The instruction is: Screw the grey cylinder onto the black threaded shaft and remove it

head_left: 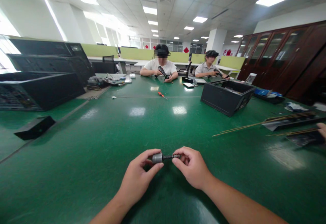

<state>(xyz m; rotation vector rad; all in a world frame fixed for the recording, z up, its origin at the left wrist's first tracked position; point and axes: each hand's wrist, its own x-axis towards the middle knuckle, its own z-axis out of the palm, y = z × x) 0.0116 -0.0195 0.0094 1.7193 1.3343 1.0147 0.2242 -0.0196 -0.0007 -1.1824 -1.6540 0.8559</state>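
Low in the middle of the head view, a small metal part is held level between both hands: a grey cylinder (pixel 157 158) with a thin dark rod (pixel 167 157) standing out of its right side. The thumb and fingers of my left hand (pixel 140 169) are closed around the cylinder. My right hand (pixel 192 168) pinches the rod's far end, and its fingertips hide part of that end. I cannot make out exactly what kind of part it is. Both hands are above the green tabletop (pixel 107 159).
An orange screwdriver (pixel 161 95) lies farther back. Black computer cases stand at left (pixel 46 91) and right (pixel 226 96). A bent black panel (pixel 35 128) rests at left, thin rods (pixel 239 128) at right. Two people work across the table; another person's hand (pixel 322 129) shows at the right edge.
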